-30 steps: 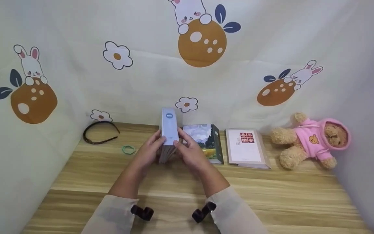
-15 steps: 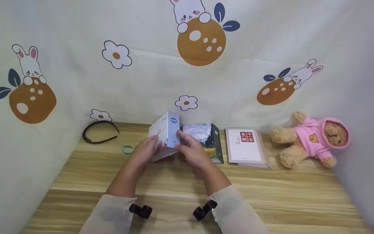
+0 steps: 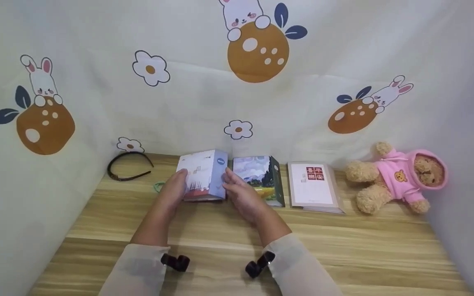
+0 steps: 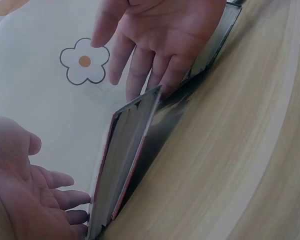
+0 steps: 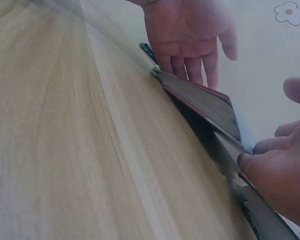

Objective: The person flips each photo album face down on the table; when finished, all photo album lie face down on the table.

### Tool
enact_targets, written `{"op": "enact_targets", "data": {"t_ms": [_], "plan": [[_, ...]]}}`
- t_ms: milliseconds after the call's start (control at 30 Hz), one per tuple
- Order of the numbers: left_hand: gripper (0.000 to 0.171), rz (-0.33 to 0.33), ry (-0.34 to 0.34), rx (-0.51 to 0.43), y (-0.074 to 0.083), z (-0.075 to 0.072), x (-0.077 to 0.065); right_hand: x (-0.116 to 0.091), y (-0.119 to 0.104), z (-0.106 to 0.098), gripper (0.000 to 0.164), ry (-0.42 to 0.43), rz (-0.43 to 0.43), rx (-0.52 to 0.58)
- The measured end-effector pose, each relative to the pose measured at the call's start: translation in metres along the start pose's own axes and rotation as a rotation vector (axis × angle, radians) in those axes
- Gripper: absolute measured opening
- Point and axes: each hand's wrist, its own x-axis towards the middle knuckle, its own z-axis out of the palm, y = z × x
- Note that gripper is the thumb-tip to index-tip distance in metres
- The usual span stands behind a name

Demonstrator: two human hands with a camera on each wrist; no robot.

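Observation:
A thick hardcover book [image 3: 199, 174] with a pale cover and a light blue spine lies tilted low over the table, cover up, spine on the right. My left hand [image 3: 172, 192] is at its left edge, and in the left wrist view its straight fingers [image 4: 70, 199] reach that edge. At the spine side is my right hand [image 3: 243, 196], fingers extended and touching near the spine in the right wrist view. Both palms face inward with thumbs held off the cover. Just right of it lies a book with a landscape painting [image 3: 257, 174] and a dark spine.
A white book with red square characters [image 3: 314, 185] lies farther right, then a teddy bear [image 3: 399, 176] in a pink hoodie. At the left are a black headband [image 3: 111, 174] and a green hair tie [image 3: 157, 187], partly hidden by the left hand. A printed cloth [image 3: 196, 102] rises behind.
The blue-spined book stood with its spine up between both hands; it has tipped over to the left and down, cover up. Both hands have loosened, the left moving outward with the cover edge.

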Motion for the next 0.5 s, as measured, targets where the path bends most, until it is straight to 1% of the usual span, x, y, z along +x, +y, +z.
{"op": "enact_targets", "data": {"t_ms": [100, 200, 267, 333, 433, 500], "plan": [[0.069, 0.013, 0.009, 0.015, 0.002, 0.003, 0.0, -0.004, -0.006, -0.003, 0.066, 0.04, -0.027, 0.006], [0.068, 0.062, 0.039, 0.029, 0.007, 0.008, -0.002, -0.009, -0.018, -0.005, 0.064, 0.088, -0.082, -0.025], [0.067, 0.09, 0.064, 0.028, 0.008, 0.013, -0.006, -0.016, -0.026, -0.006, 0.064, 0.106, -0.121, -0.055], [0.066, 0.124, 0.071, 0.038, 0.008, 0.019, -0.01, -0.025, -0.031, -0.01, 0.064, 0.111, -0.161, -0.094], [0.065, 0.179, 0.067, 0.106, 0.007, 0.026, -0.016, -0.04, -0.037, -0.022, 0.065, 0.12, -0.191, -0.183], [0.065, 0.234, 0.068, 0.207, 0.008, 0.029, -0.017, -0.048, -0.042, -0.035, 0.065, 0.146, -0.203, -0.27]]}}
